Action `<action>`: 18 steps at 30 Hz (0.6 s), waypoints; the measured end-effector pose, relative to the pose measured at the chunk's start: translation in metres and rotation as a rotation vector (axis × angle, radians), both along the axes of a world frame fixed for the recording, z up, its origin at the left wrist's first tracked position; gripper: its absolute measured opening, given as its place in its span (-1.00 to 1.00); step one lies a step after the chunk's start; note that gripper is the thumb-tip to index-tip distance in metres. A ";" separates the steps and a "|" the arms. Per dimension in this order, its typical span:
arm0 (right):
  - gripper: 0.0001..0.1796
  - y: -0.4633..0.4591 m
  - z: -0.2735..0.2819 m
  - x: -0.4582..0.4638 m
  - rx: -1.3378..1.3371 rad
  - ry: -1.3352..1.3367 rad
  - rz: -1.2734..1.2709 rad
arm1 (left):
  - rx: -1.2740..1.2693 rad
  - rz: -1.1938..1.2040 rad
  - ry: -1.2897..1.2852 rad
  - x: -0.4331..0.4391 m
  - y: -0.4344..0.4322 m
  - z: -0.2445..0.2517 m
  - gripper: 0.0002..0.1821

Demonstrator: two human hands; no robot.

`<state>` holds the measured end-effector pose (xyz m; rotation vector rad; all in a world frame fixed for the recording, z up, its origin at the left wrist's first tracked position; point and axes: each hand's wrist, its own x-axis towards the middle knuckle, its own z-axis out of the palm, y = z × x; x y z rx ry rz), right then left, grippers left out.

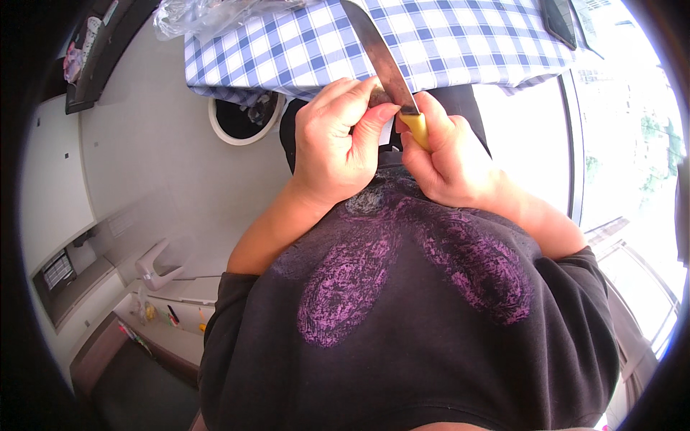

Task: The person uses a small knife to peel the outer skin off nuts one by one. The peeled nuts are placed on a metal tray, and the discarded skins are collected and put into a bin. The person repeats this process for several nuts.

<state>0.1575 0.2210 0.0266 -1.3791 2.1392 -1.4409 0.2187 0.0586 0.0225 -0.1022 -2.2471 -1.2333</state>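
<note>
My right hand (450, 153) is closed around the yellow handle of a knife (385, 62), whose long, broad blade points up and away over the table edge. Between the fingers and thumb of my left hand (342, 132) is a small brownish piece (380, 96), perhaps food; what it is I cannot tell. The blade lies against this piece, close to my left thumb. Both hands are in front of my dark shirt, above my lap.
A table with a blue and white checked cloth (302, 48) stands ahead, bearing clear plastic bags (199, 16) at its left and a dark flat device (559, 21) at its right. Below its left edge is a round bin with a pale rim (215, 126).
</note>
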 end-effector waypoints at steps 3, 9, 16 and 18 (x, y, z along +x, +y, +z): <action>-0.67 0.003 0.004 -0.003 0.071 -0.149 0.065 | -0.079 -0.020 0.010 0.001 -0.002 0.003 -0.84; -0.72 0.011 0.021 -0.009 0.078 -0.179 0.087 | 0.108 -0.110 -0.100 0.011 -0.002 0.005 -0.80; -0.82 0.011 0.026 -0.027 0.084 -0.441 0.239 | 0.718 -0.407 -0.371 0.017 -0.019 0.006 -0.54; -0.82 0.011 0.024 -0.032 0.030 -0.219 0.184 | 0.743 -0.417 -0.372 0.015 -0.020 0.009 -0.63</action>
